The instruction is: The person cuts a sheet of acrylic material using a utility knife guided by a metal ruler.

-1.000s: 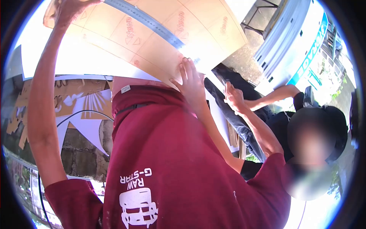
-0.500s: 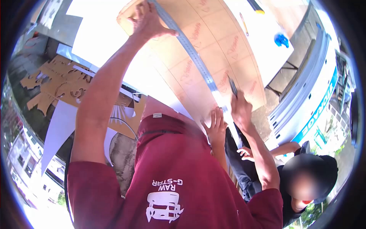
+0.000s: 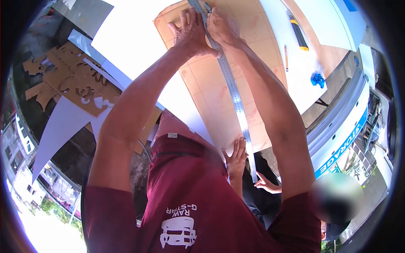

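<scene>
So from my head cam: both arms are stretched out over a brown sheet [image 3: 219, 84] with faint reddish logos printed on it, lying flat on a white table [image 3: 126, 38]. A long steel ruler [image 3: 232, 90] runs lengthwise down the sheet, from the far end right back toward my chest.

My left hand [image 3: 192, 33] is pressed down flat at the far end of the ruler, fingers spread and palm down, pinning ruler and sheet rather than gripping anything. My right hand [image 3: 219, 27] sits just on the other side of the ruler, touching its edge, fingers curled closed around a small dark tool [image 3: 207, 7]. I can't tell exactly what it is, only the tip pokes out against the ruler's edge.

At the near end of the ruler there's another person's hand [image 3: 236, 158], fingers flat on the sheet right beside the ruler, and a second hand of theirs [image 3: 265, 185] lower down, past the table edge.

Off to the right on the table: a yellow and black utility knife [image 3: 298, 36], a pencil [image 3: 285, 57], and a crumpled blue thing [image 3: 317, 79] near the edge. To the left, cut-out brown scraps [image 3: 71, 82] are lying below the table.
</scene>
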A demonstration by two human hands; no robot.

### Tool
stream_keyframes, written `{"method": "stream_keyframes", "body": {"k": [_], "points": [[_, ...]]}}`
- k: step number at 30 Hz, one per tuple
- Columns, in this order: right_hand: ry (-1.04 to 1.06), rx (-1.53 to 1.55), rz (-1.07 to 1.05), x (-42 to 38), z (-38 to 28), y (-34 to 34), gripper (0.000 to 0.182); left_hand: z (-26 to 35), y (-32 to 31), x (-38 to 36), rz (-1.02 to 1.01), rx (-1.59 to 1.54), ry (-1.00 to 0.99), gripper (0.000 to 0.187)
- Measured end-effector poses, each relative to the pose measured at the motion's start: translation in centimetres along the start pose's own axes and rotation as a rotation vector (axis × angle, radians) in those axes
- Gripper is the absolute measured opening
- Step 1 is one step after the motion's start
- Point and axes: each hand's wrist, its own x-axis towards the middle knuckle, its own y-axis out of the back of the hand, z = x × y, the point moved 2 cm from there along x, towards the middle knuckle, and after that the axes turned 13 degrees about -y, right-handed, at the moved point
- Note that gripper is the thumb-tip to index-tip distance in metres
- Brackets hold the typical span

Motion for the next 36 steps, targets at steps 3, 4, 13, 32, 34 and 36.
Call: {"method": "stream_keyframes", "body": {"k": [3, 4, 13, 32, 34, 36], "points": [[-0.010, -0.033, -0.029, 0.3, -0.2, -0.2, 0.033, -0.2, -0.1, 0.0, 0.023, 0.003, -0.005, 0.153], [-0.014, -0.039, -0.040, 0.3, -0.3, -0.3, 0.034, -0.2, -0.4, -0.1, 0.057, 0.007, -0.018, 0.150], [0.110, -0.142, -0.047, 0.7, -0.8, -0.7, 0.028, -0.2, 1.0, 0.4, -0.069, -0.081, 0.002, 0.160], [0.156, 0.424, -0.235, -0.7, 1.7, -1.2, 0.061, -0.5, 0.4, -0.2, -0.056, -0.166, -0.017, 0.166], [0.052, 0.574, -0.229, -0.9, 0.5, -0.3, 0.068, -0.6, 0.7, 0.3, -0.043, -0.160, -0.022, 0.167], [0.062, 0.657, -0.237, -0.5, 0.4, -1.4, 0.070, -0.6, 0.5, 0.2, -0.046, -0.149, -0.012, 0.167]]}}
